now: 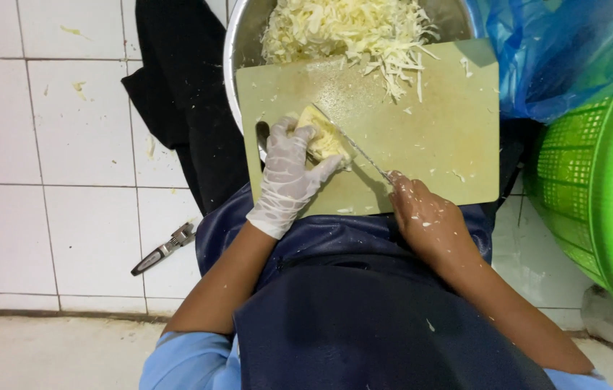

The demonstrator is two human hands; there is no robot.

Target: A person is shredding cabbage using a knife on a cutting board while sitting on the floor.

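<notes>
Two hands are in view: one left hand (288, 177) in a white glove and one bare right hand (425, 217). There is one cutting board (436, 130), one knife (355, 148), one cabbage piece (324, 137), one metal bowl (238, 43) and one green basket (581, 180). One blue plastic bag (566, 50) and one peeler (164, 249) complete the count.

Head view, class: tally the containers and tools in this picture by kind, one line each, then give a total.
Metal bowl: 1
Green basket: 1
Cutting board: 1
Knife: 1
Peeler on the tiled floor: 1
Blue plastic bag: 1
Total: 6
</notes>
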